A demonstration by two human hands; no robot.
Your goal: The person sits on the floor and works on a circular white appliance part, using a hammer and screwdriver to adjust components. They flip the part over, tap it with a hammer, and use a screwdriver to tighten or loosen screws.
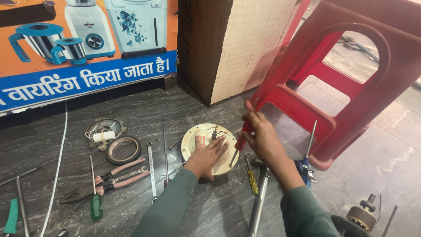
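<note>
Now | left hand (209, 153) flat, fingers spread on round plate (193, 136) | right hand (259, 139) fisted round red screwdriver (242, 136)

A dark grey veined stone floor (144, 109) gives way to paler grey floor slabs (386, 153) on the right. A red plastic stool (351, 74) lies tipped beside a brown cardboard box (232, 44). An orange-and-blue printed banner showing kitchen mixers (83, 48) leans at the back left.
</note>
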